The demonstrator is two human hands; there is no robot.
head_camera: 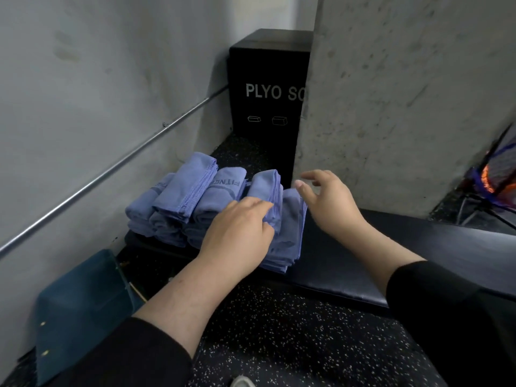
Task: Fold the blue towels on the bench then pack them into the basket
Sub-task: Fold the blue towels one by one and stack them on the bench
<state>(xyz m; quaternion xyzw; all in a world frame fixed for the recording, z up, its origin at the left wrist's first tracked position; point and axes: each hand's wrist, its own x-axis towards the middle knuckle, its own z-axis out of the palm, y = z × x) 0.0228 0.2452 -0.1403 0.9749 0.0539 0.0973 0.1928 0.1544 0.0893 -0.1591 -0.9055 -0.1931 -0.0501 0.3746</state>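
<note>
Several folded blue towels [195, 199] sit in stacked rows at the left end of a black padded bench [349, 261]. My left hand [240, 227] lies on top of the rightmost stack, fingers curled over the folded edge of a blue towel [268, 188]. Just right of the stacks, my right hand [326, 202] hovers above the bench with fingers spread and relaxed, holding nothing. A dark blue fabric basket [83, 303] stands on the floor at the lower left, below the bench end.
A black plyo box [268, 93] stands behind the towels in the corner. A grey wall with a metal rail [111, 169] runs along the left, a concrete pillar [405, 93] rises on the right. Speckled black flooring [293, 331] lies in front. Netted gear [497, 177] sits far right.
</note>
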